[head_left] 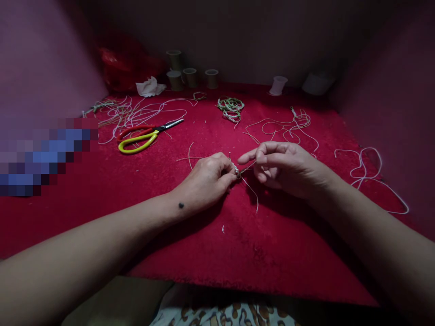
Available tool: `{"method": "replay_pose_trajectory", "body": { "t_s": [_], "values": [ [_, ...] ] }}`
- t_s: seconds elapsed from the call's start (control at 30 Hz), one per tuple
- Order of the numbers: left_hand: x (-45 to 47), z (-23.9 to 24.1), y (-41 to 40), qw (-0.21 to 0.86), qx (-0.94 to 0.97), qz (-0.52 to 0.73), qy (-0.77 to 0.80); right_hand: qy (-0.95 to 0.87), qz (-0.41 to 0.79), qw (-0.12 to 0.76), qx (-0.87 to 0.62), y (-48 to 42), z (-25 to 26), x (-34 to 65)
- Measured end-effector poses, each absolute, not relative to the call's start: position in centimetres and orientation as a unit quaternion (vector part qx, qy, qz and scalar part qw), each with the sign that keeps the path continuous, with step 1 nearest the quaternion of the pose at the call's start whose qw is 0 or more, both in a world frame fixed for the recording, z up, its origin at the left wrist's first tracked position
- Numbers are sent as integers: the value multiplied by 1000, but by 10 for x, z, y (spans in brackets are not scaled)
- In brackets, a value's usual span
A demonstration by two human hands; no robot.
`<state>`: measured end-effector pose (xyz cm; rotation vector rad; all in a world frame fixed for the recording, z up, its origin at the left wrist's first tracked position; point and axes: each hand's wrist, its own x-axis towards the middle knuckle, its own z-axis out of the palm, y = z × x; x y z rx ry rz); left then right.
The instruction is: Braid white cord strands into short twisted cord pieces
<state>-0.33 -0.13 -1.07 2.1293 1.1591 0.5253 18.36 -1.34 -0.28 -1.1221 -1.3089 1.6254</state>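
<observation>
Near the middle of the red cloth, my left hand [214, 176] pinches a small braided cord piece [234, 168], light in colour, between thumb and fingers. Most of the braid is hidden under those fingers. Thin cord ends stick out on both sides, and one loose cord end [253, 195] curves toward me on the cloth. Just to the right, my right hand [282, 163] holds a thin cord [249, 167] between thumb and fingers, drawn out from the braid. Its index finger points left, toward my left hand.
Scissors [142, 139] with red and yellow handles lie left, beside tangled cords [136, 113]. Green-and-white braided cord [231, 107] is heaped at the back centre. Several thread spools [211, 79] and a crumpled tissue [150, 87] stand behind. Loose white cord [365, 174] lies right.
</observation>
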Motion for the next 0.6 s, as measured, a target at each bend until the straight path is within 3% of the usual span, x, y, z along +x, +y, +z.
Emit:
{"method": "replay_pose_trajectory", "body": {
  "t_s": [0.17, 0.33, 0.6],
  "values": [
    [-3, -11, -2, 317, 827, 198, 420, -427, 675, 428, -422, -6, -5, 176],
    [-4, -12, -2, 298, 853, 197, 381, -437, 618, 485, -438, 5, -14, 178],
    [-7, -12, 1, 278, 890, 179, 314, -500, 561, 459, -475, 10, -19, 176]
  ]
}}
